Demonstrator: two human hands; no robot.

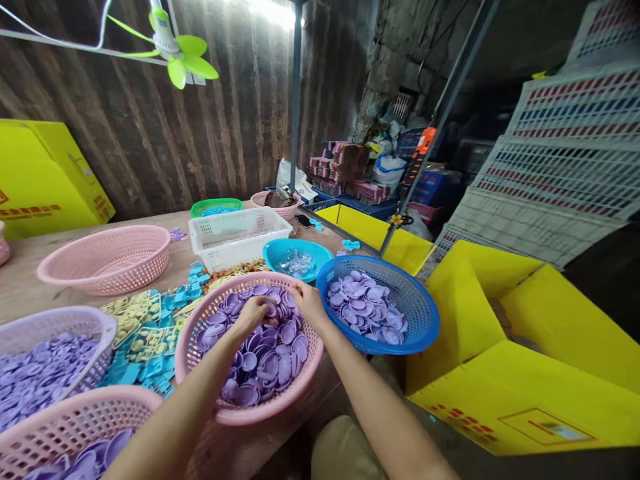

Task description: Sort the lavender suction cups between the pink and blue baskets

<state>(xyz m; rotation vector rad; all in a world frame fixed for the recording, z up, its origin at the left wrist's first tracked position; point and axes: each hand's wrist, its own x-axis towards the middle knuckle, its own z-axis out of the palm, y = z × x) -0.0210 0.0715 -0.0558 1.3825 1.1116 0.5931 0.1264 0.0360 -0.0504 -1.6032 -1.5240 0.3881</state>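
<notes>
A pink basket [307,363] full of shallow, cup-like purple plastic pieces [270,363] is in front of me. My left hand [256,312] reaches in over the pile, its fingers curled and pinching a purple piece near the middle. At the far right rim is my right hand [307,303], with fingers bent together; what they grip is hidden. Just right of it, a blue basket [425,320] holds more of these purple pieces [367,307]. Behind my hands, a turquoise bowl [320,250] contains clear plastic parts [299,264].
Around the pink basket lie turquoise pieces [120,375] and cream-coloured part frames [153,341]. A lilac basket [105,333] and two other pink baskets [135,267] stand left. Beyond is a white crate [240,250]. Open yellow boxes [520,393] and stacked crates [555,167] are right.
</notes>
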